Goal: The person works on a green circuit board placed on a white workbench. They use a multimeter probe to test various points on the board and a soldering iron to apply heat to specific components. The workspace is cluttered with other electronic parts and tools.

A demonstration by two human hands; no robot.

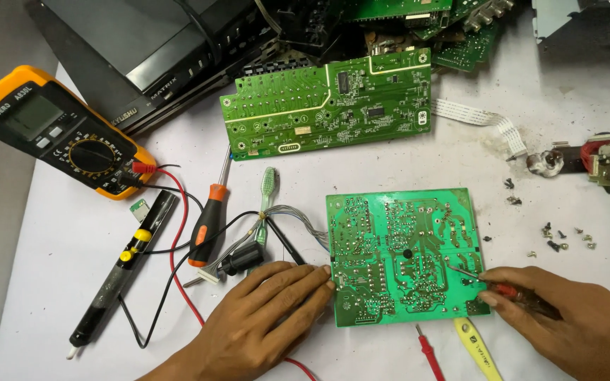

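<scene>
Left fingers [312,279] at circuit board [390,233] edge, right hand [566,317] probing it

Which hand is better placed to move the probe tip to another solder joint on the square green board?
Right. The right hand already holds the red probe, its tip on the square green circuit board. The left hand lies flat, fingertips at the board's left edge, apparently steadying it.

Circuit board [400,257] between both hands, multimeter [61,130] far left, second board [330,102] behind, screwdriver [210,215] left of centre
</scene>
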